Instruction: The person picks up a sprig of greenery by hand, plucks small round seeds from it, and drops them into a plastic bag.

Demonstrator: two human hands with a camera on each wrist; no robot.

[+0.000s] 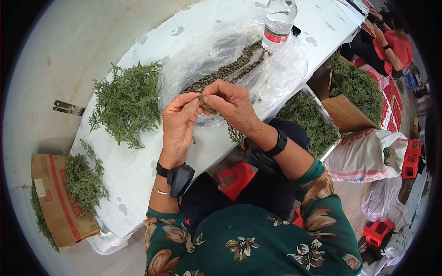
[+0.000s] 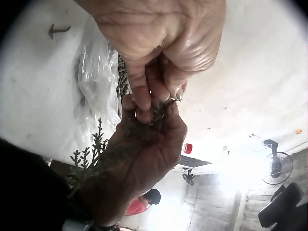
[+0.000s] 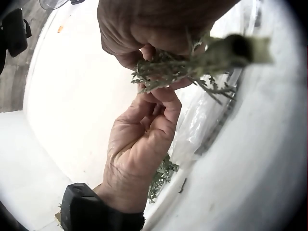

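Over the white table, my left hand (image 1: 178, 126) and right hand (image 1: 235, 109) meet fingertip to fingertip. A green sprig (image 3: 166, 72) with small scaly leaves lies along my right palm, and the right fingers grip it. Its leafy end (image 1: 235, 136) hangs out below that hand in the head view. The left thumb and forefinger pinch the sprig's other end, where fingers hide most of it. Just beyond the hands, rows of small brown balls (image 1: 221, 73) lie on a clear plastic bag (image 1: 184, 64).
Left of the hands is a heap of green sprigs (image 1: 129, 103). A water bottle (image 1: 278, 25) stands on the bag's far side. Cardboard boxes with greenery flank the table, one at lower left (image 1: 57, 198). A person in red (image 1: 398, 50) sits at far right.
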